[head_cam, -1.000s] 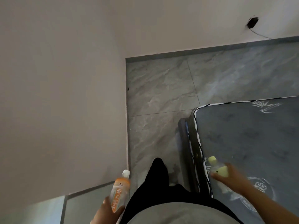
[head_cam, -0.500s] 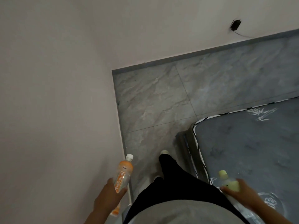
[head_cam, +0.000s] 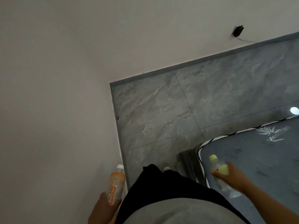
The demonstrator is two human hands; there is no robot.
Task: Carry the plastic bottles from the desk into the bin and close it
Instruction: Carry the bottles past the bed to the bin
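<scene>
My left hand (head_cam: 103, 207) grips an orange-labelled plastic bottle (head_cam: 115, 185) with a white cap, held upright near the wall at the lower left. My right hand (head_cam: 233, 177) grips a clear plastic bottle (head_cam: 218, 167) with a yellow-green cap and label, held over the corner of the mattress. Neither the bin nor the desk is in view.
A plain wall (head_cam: 56, 94) fills the left and top, meeting the grey marble tile floor (head_cam: 169, 110) at a grey skirting. A grey mattress (head_cam: 258, 159) with a black-and-white edge lies at the right. My black trouser leg (head_cam: 155, 178) steps forward. A black wall socket (head_cam: 237, 31) with a cable sits at the top right.
The view has swung left and the wall corner has shifted right. My leg has stepped forward along the mattress. Both hands keep their bottles and sit slightly higher in the frame.
</scene>
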